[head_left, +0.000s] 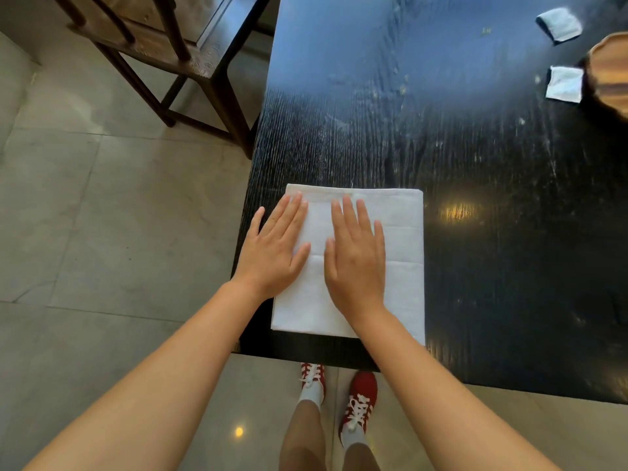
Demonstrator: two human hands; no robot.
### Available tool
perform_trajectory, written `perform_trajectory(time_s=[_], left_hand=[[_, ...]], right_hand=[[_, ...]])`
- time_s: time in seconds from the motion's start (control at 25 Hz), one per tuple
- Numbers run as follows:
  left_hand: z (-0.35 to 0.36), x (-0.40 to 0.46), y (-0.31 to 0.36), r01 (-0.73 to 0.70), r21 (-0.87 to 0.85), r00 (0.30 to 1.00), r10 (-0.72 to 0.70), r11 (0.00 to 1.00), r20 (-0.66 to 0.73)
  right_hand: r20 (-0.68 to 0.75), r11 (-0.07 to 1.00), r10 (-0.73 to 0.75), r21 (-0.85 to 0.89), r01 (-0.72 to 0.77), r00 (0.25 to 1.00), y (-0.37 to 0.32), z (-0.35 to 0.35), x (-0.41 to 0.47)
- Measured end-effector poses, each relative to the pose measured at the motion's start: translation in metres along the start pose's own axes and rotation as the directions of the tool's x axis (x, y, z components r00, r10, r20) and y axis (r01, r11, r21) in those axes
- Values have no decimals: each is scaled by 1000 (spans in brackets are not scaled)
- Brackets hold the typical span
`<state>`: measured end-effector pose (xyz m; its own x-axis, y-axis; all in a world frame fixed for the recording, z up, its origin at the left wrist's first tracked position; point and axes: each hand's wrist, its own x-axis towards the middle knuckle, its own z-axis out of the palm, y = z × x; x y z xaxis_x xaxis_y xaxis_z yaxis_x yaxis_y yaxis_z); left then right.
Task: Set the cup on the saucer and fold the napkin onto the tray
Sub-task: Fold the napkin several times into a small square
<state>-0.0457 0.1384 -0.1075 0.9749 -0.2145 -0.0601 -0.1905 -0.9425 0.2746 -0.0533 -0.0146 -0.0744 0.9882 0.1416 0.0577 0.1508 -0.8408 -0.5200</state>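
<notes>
A white napkin (401, 232), folded into a rectangle, lies flat on the near left corner of the black table (475, 158). My left hand (275, 246) rests palm down on its left edge, fingers spread, thumb over the table's edge. My right hand (355, 253) presses flat on the napkin's middle. Neither hand grips anything. At the far right edge, part of a round wooden tray (610, 76) shows. No cup or saucer is in view.
Two small folded white cloths (559, 23) (564, 83) lie near the tray at the far right. A dark wooden chair (163, 49) stands on the tiled floor left of the table. My red shoes (358, 399) show below the table's near edge.
</notes>
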Motion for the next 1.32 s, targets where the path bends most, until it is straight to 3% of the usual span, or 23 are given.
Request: perform_trajectory(time_s=[0.12, 0.2, 0.28, 0.48, 0.6, 0.64, 0.76, 0.84, 1.12, 1.2, 1.32], left_hand=[[1, 1, -1, 2, 32, 1000, -1, 999, -16], [0, 1, -1, 6, 42, 1000, -5, 999, -16], [-1, 1, 0, 5, 43, 1000, -5, 999, -1], [-2, 1, 1, 11, 44, 1000, -11, 999, -8], [1, 1, 0, 4, 43, 1000, -3, 999, -18], [1, 1, 0, 2, 46, 1000, -1, 999, -27], [1, 2, -2, -3, 36, 999, 4, 999, -45], [1, 1, -1, -3, 39, 999, 4, 999, -37], [-10, -4, 15, 60, 38, 997, -58, 998, -48], [-12, -18, 43, -36, 61, 998, 40, 997, -51], [3, -45, 69, -221, 115, 974, 215, 968, 68]], right_hand=[[244, 974, -57, -199, 108, 968, 7, 13, 27], [321, 935, -118, -284, 214, 940, 28, 9, 32], [308, 908, -132, -344, 240, 942, 61, -9, 33], [252, 876, 20, -470, 105, 967, 112, -45, 31], [107, 907, 171, -404, -114, 979, 87, -44, 19], [97, 921, 146, -376, -99, 984, 76, -41, 9], [267, 889, -142, -390, 242, 953, 56, -25, -32], [342, 843, -192, -422, 333, 920, 71, -26, -44], [355, 845, -99, -464, 266, 930, 115, -56, -51], [351, 848, -105, -457, 268, 930, 114, -55, -51], [341, 847, -123, -452, 278, 932, 116, -56, -50]])
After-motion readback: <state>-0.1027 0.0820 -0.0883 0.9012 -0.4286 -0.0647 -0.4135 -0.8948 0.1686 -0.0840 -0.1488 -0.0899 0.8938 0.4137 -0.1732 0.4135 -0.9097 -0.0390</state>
